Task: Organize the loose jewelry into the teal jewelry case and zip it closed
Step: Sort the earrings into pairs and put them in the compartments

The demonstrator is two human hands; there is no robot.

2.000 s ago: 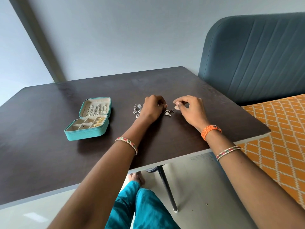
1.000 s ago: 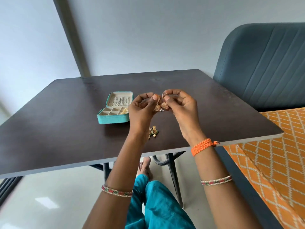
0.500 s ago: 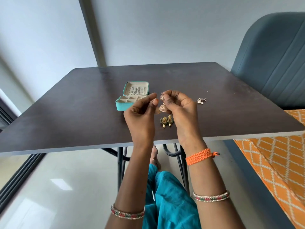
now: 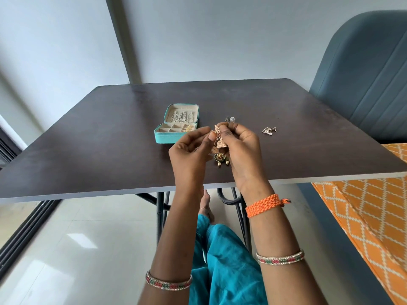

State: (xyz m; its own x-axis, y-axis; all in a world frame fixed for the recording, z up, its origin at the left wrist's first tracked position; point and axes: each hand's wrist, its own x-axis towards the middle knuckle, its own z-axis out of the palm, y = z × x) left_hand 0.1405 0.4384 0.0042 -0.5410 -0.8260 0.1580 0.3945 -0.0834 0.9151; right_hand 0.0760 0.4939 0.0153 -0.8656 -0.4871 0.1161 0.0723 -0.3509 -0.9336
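Nearest, a gold bell-shaped earring [image 4: 221, 143] is pinched between the left hand [image 4: 191, 154] and the right hand [image 4: 241, 150], both raised above the dark table [image 4: 88, 155]; a second gold bell appears to hang behind the left thumb, partly hidden. Just beneath, a green-and-gold earring pair [image 4: 222, 159] is seen lying on the tabletop. Farther back, the teal jewelry case [image 4: 174, 125] is seen open, left of the hands, with pieces in its compartments. Silver studs [image 4: 230, 119] and a triangular silver earring [image 4: 268, 130] are set behind and to the right.
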